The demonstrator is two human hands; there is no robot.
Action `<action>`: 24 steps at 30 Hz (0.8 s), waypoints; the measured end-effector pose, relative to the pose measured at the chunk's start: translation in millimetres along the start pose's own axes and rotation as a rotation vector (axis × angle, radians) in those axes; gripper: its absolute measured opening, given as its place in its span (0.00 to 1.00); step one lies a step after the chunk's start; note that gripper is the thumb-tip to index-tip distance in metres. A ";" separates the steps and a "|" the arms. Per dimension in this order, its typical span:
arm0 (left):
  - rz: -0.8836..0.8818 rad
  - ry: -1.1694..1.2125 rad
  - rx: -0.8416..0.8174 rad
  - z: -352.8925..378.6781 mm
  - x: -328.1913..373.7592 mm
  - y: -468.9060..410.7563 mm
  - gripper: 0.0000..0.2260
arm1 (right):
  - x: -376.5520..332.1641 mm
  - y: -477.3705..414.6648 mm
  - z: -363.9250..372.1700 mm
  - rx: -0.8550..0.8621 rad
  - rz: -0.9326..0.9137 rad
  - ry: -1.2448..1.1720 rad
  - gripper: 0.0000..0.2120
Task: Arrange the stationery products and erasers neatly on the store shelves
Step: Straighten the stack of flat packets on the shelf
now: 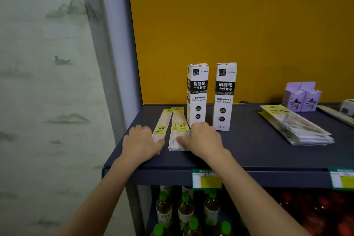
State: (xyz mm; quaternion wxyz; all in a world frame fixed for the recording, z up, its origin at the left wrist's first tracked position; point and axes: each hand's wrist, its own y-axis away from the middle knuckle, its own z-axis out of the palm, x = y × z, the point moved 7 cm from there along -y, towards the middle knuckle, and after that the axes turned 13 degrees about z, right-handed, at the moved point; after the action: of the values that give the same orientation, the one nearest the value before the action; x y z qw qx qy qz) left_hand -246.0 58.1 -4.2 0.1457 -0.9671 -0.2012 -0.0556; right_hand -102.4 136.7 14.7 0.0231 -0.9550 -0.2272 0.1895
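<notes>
Near the shelf's (249, 151) front left corner, the left hand (141, 140) grips 1 slim packet (162, 125) and the right hand (204, 138), fingers curled, holds the packet stack (179, 130) beside it, apparently mid-alignment; next, they likely need sliding together squarely.

left hand (142, 142): bare | right hand (204, 140): bare | forearms (107, 193): bare, unsleeved to frame edge

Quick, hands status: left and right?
Left hand: fingers curled, thumb against the left packet; grip cannot be told.
Right hand: fingers curled, thumb on the packet stack; grip cannot be told.
</notes>
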 end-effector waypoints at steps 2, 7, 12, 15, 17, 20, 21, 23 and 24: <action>-0.010 0.069 -0.071 2.7 -8.0 -6.6 0.20 | 1.5 -3.2 2.4 -0.058 0.035 -0.024 0.19; -0.062 0.225 -0.221 1.1 -12.2 -14.8 0.22 | 3.4 -9.8 5.2 -0.161 0.070 -0.051 0.20; 0.006 0.339 -0.243 -1.1 -1.4 -11.5 0.18 | 1.1 -10.5 8.0 -0.125 0.037 -0.006 0.19; 0.079 0.357 -0.176 -3.7 -1.7 -6.1 0.13 | 2.0 -6.9 5.0 -0.113 0.010 -0.049 0.19; 0.079 0.392 -0.084 -10.8 -5.0 1.9 0.12 | 3.8 -1.3 -0.3 -0.096 -0.027 -0.146 0.17; 0.041 0.510 0.096 -26.3 -12.6 20.0 0.13 | 4.0 13.0 -8.8 -0.081 -0.121 -0.293 0.18; 0.033 0.551 0.168 -33.0 -14.0 27.8 0.13 | 4.1 19.2 -12.3 -0.081 -0.150 -0.342 0.18; 0.047 0.679 0.297 -44.3 -9.9 44.8 0.11 | 5.8 32.6 -21.7 -0.075 -0.202 -0.457 0.17; 0.066 0.752 0.349 -49.3 -3.6 54.6 0.10 | 7.9 39.8 -27.0 -0.072 -0.225 -0.526 0.17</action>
State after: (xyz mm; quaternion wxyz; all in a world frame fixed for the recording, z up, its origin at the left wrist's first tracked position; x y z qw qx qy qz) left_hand -229.5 -6.1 28.0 0.3724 -0.8461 -0.1095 -0.3654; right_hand -68.9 105.6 31.8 -0.0499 -0.8421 -0.3365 0.4186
